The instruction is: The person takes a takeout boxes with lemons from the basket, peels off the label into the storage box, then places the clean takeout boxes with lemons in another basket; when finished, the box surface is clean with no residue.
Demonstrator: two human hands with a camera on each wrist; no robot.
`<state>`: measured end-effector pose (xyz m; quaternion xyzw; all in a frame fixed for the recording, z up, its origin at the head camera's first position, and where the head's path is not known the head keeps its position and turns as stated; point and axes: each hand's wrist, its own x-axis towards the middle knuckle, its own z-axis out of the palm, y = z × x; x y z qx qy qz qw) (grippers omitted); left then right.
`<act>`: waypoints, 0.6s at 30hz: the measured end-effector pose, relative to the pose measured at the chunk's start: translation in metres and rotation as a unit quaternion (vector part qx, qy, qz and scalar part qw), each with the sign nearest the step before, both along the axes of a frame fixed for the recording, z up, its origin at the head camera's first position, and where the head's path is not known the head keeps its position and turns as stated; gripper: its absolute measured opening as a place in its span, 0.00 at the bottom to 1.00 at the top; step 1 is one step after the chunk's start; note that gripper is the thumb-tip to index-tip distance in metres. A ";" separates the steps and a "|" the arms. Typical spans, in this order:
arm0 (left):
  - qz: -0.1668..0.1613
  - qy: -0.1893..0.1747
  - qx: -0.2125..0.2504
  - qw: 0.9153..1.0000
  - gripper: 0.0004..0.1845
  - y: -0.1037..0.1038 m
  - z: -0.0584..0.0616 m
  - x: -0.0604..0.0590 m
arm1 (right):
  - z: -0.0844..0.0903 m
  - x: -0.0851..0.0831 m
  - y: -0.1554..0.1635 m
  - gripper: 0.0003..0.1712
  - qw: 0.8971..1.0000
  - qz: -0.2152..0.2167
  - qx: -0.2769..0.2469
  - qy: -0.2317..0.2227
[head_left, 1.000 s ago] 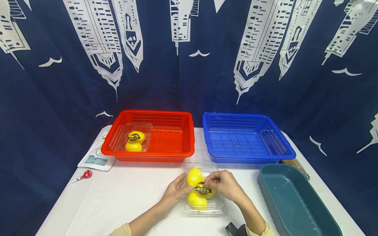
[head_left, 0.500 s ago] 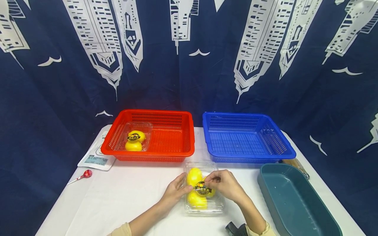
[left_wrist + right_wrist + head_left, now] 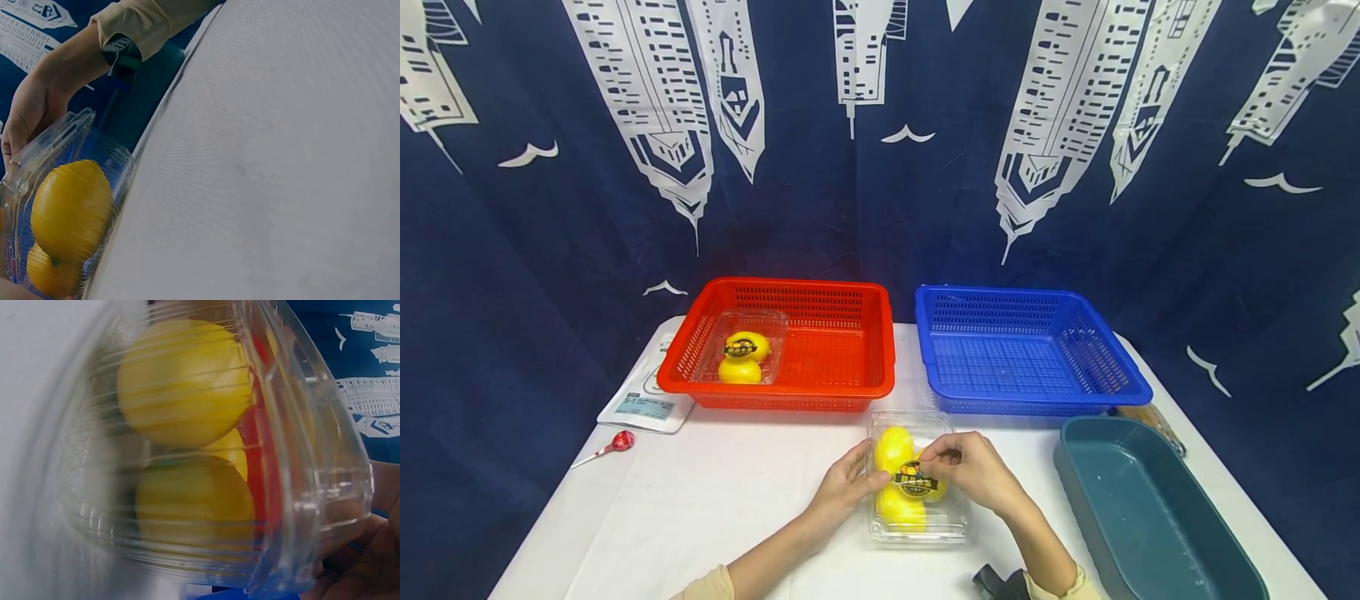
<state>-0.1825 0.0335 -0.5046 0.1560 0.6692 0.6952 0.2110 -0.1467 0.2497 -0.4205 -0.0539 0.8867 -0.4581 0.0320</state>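
head view: right hand (image 3: 973, 471) arches over box (image 3: 917, 537), perhaps touching sticker (image 3: 915, 481).

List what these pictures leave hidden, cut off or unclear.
Head: rightmost yellow fruit in the clear box, partly covered by label and right hand.
Head: near end of teal tray, cut off by bottom edge.
Head: fine print on white pouch, too small.
Left wrist: most of left hand, cut off at bottom left.
Right wrist: clear box's near wall, blurred.
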 end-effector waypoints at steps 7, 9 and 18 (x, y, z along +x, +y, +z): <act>0.001 -0.001 0.000 1.000 0.45 0.000 0.000 0.000 | 0.000 0.000 0.001 0.06 1.000 -0.004 -0.006 -0.005; 0.002 -0.002 -0.001 1.000 0.45 0.000 0.002 0.000 | 0.000 0.000 0.001 0.06 1.000 -0.004 -0.009 -0.007; 0.004 -0.002 -0.003 1.000 0.44 0.000 0.004 0.002 | -0.001 0.000 0.001 0.05 1.000 -0.004 -0.014 -0.007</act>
